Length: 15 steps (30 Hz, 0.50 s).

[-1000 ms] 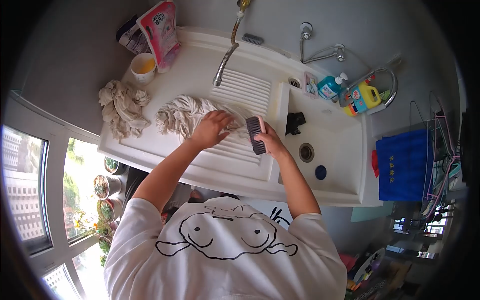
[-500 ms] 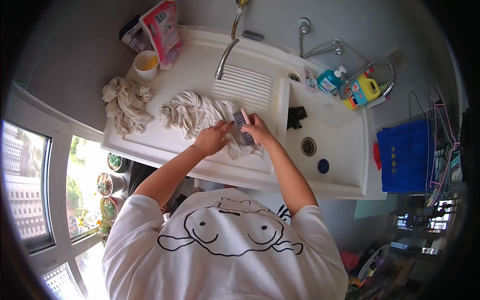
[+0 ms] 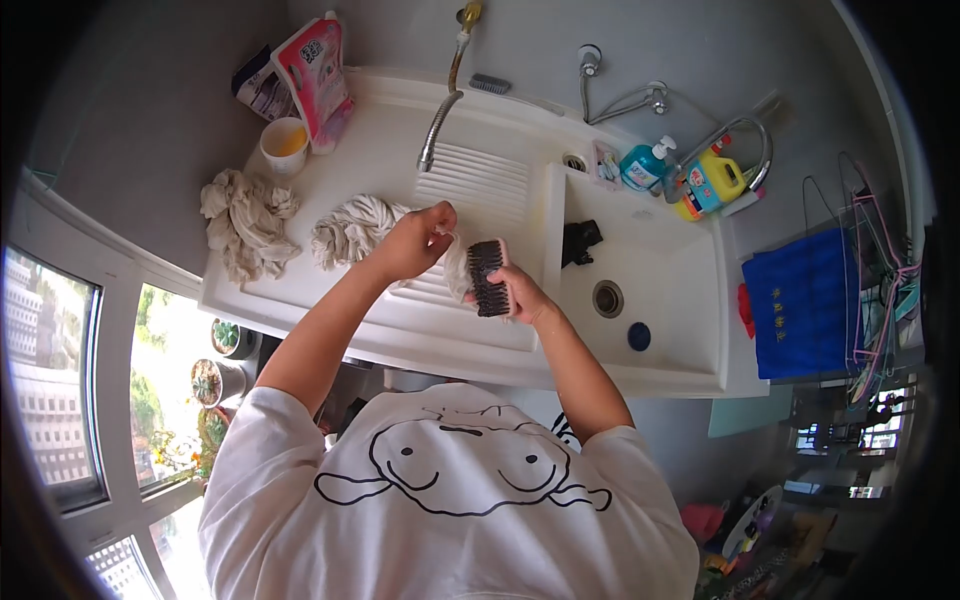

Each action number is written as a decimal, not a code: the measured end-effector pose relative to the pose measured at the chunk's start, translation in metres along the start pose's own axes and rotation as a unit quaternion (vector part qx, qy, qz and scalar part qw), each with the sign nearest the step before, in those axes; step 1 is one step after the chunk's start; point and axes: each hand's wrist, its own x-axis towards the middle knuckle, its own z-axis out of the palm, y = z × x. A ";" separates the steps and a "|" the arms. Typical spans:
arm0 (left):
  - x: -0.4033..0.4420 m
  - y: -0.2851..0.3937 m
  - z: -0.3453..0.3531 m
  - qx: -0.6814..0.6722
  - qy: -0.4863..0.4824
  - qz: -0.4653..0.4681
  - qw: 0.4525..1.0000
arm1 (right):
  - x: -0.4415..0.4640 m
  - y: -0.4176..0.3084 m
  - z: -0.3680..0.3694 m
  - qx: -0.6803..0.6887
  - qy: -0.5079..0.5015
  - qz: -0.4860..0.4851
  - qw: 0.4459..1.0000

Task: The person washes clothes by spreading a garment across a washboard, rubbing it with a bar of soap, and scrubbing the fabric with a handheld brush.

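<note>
A wet off-white cloth (image 3: 352,228) lies bunched on the white washboard counter, and part of it is lifted between my hands. My left hand (image 3: 418,242) is closed, pinching an edge of this cloth above the counter. In my right hand (image 3: 524,293) is a scrub brush (image 3: 488,280) with a pale pink back, its dark bristles turned up towards me. The lifted cloth hangs right beside the brush; whether the right fingers also grip it I cannot tell. A second crumpled off-white cloth (image 3: 248,225) rests at the counter's left end.
Ridges of the washboard (image 3: 480,180) lie beyond my hands, under a hanging flexible spout (image 3: 437,130). A tub (image 3: 284,146) and pink pouch (image 3: 315,85) stand back left. The right-hand basin (image 3: 680,300) holds a black item (image 3: 581,242). A teal pump bottle (image 3: 644,166) and yellow jug (image 3: 712,185) stand behind.
My left hand has risen from the counter, lifting part of the cloth. My right hand has turned the brush from bristles on the cloth to bristles up.
</note>
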 end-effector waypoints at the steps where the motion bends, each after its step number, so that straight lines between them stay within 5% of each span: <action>1: -0.010 0.011 -0.010 0.038 -0.064 0.000 0.997 | -0.006 -0.002 0.003 -0.001 -0.001 -0.001 1.000; 4: -0.052 0.001 -0.037 0.160 -0.299 -0.030 0.940 | -0.021 -0.012 -0.006 -0.038 0.028 -0.016 0.999; 6: -0.077 -0.013 -0.043 0.177 -0.352 -0.146 0.907 | -0.021 -0.012 -0.023 -0.167 0.113 -0.002 0.980; 7: -0.076 -0.021 -0.044 0.208 -0.287 -0.056 0.933 | -0.021 -0.009 -0.027 -0.211 0.169 0.000 0.963; 10: -0.034 -0.046 -0.032 0.286 -0.083 -0.085 0.951 | -0.013 0.007 -0.021 -0.242 0.223 -0.060 0.943; 12: 0.003 -0.074 -0.015 0.374 0.008 0.089 0.923 | -0.006 0.015 -0.013 -0.283 0.248 -0.057 0.925; 14: 0.025 -0.079 -0.004 0.438 0.030 0.089 0.894 | -0.007 0.023 -0.003 -0.570 0.346 -0.129 0.734; 15: 0.032 -0.076 -0.003 0.467 -0.060 -0.026 0.882 | -0.012 0.017 0.004 -0.583 0.319 -0.071 0.743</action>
